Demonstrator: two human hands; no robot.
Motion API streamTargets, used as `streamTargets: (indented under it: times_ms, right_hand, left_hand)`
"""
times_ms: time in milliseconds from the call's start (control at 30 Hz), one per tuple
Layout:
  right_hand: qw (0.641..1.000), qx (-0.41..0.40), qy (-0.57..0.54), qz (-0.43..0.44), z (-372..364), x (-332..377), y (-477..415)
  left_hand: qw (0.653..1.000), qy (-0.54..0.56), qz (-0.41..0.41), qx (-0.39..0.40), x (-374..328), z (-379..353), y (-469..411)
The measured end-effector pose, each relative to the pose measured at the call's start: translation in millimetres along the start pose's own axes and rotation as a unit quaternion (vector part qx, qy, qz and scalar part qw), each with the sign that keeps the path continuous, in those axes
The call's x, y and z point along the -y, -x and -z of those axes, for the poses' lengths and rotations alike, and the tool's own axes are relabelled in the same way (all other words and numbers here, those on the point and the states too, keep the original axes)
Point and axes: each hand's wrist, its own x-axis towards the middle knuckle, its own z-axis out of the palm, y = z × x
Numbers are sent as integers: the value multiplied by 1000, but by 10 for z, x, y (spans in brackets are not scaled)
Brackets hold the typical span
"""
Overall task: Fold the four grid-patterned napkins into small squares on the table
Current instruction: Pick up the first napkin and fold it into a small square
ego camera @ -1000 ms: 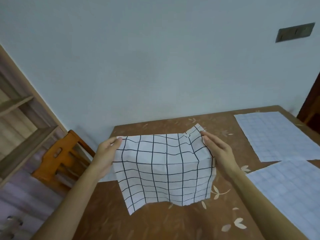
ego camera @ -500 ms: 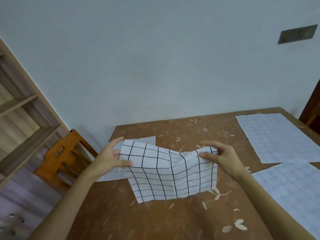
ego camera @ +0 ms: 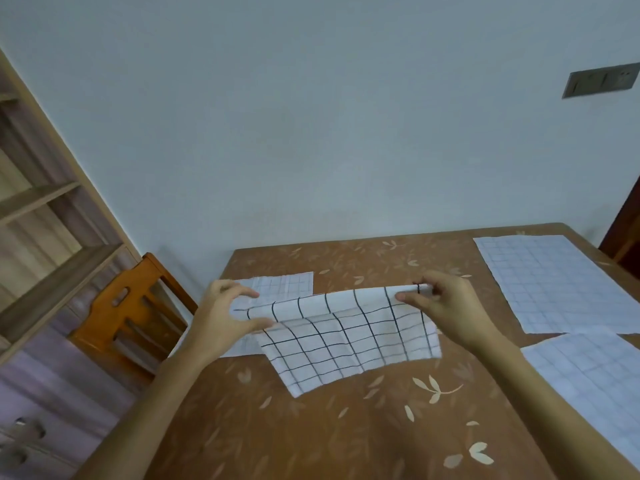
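Head camera looks down on a brown counter point(ego camera: 311, 427) with pale leaf shapes on it. By the near right edge lies a flat, pale napkin with thin lines point(ego camera: 595, 382). Two bare arms reach out over the counter from the near side.

In the middle, both hands hold up a white napkin with bold black lines point(ego camera: 346, 341) by its far edge. The left hand point(ego camera: 221, 317) grips the left end, with the thumb under and the fingers point(ego camera: 242, 291) curled over the top. The right hand point(ego camera: 446, 303) pinches the right end between thumb and fingers point(ego camera: 412, 297). The far edge of the napkin looks rolled or folded over. The rest slopes down toward the person. I cannot tell if its low corner touches the counter.

Partly under the left hand and the held napkin, a smaller pale napkin point(ego camera: 284, 284) lies flat by the left edge of the counter. At the far right corner lies one more big pale napkin point(ego camera: 554, 282), spread flat. It sits just beside the near right one.

Past the left edge stands an orange wooden chair point(ego camera: 128, 317). Behind that is a wooden shelf point(ego camera: 41, 237). A pale wall point(ego camera: 311, 133) rises behind the counter, with a gray switch plate point(ego camera: 601, 84) up on the right.
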Motion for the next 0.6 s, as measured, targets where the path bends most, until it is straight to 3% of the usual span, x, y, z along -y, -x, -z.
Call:
streamTargets:
  times_ms: [100, 233, 367, 467, 600]
  right_hand:
    - [997, 27, -16, 71, -75, 354, -19]
    - [987, 79, -10, 141, -238, 828, -46]
    - [979, 78, 7, 189, -233, 1009, -51]
    - [988, 44, 5, 145, -112, 911, -54]
    - [995, 15, -93, -37, 56, 578, -38]
  left_hand:
    - [997, 9, -30, 69, -310, -122, 147]
    - [978, 146, -83, 127, -854, -368, 286]
    - [953, 290, -60, 62, -1077, -492, 257]
    - [936, 345, -47, 39, -1055, -441, 221]
    - [921, 385, -22, 49, -956, -332, 204]
